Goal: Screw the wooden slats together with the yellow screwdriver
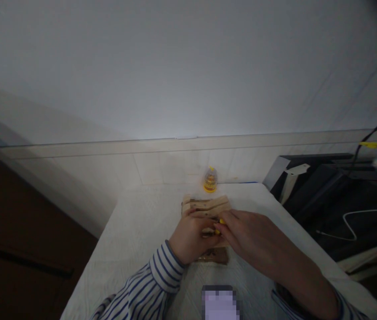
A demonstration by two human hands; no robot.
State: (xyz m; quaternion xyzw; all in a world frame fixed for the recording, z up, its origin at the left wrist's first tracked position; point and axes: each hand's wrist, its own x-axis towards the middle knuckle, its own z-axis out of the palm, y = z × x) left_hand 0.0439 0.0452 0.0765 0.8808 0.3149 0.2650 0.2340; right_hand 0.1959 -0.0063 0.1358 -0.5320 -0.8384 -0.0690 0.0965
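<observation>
A brown, strip-like piece (208, 205), perhaps wood or cardboard, lies on the white-covered table, with more of its brown surface showing below my hands. My left hand (191, 235) rests over its middle, fingers curled and thumb bent toward the index finger. What those fingers grip is hidden. From the right, my right hand (246, 226) meets it, pinching a small yellow object (217, 231) whose kind I cannot make out. The fingertips of both hands come together around this yellow object.
Behind the brown piece stands a small clear container (210, 180) with a yellow base and tip. A phone (220, 304) lies at the near edge of the white table cover (131, 218). Dark panels (311, 186) and a white cable (368, 212) are at right.
</observation>
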